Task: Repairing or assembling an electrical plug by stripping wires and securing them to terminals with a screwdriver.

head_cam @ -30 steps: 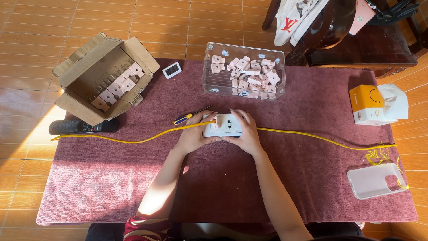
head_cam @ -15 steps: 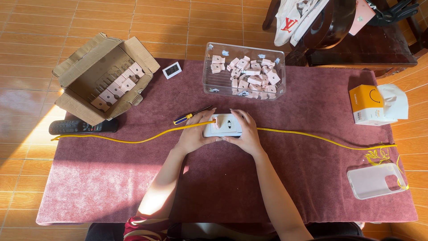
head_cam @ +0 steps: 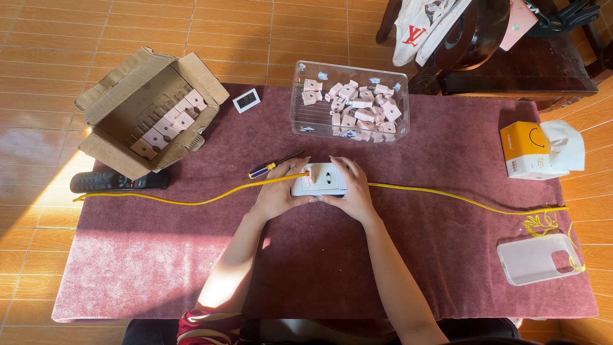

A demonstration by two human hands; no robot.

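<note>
**Both hands clasp a white socket plate at mid-table**

Where the maroon cloth (head_cam: 191, 255) covers the low table, everything else lies on top of it. The open cardboard box (head_cam: 150, 108) sits at the far left corner, rows of pale pink pieces standing inside. Across from it at the far edge is a clear plastic bin (head_cam: 350, 102), holding a loose heap of the same pink pieces. A yellow cable (head_cam: 447, 199) runs the whole width of the cloth, passing under the hands and ending in a tangle at the right. Near that tangle lies a clear phone case (head_cam: 533, 259), and beyond it an orange-and-white tissue box (head_cam: 533, 150). A black remote (head_cam: 118, 181) rests just in front of the cardboard box.

At the centre, the white socket plate (head_cam: 319, 180) lies on the cable line. The left hand (head_cam: 278, 195) grips its left end, the right hand (head_cam: 351, 191) its right end, fingers curled over the far edge and thumbs on the near side. A blue-and-yellow screwdriver (head_cam: 271, 167) lies just beside the left fingers.
</note>
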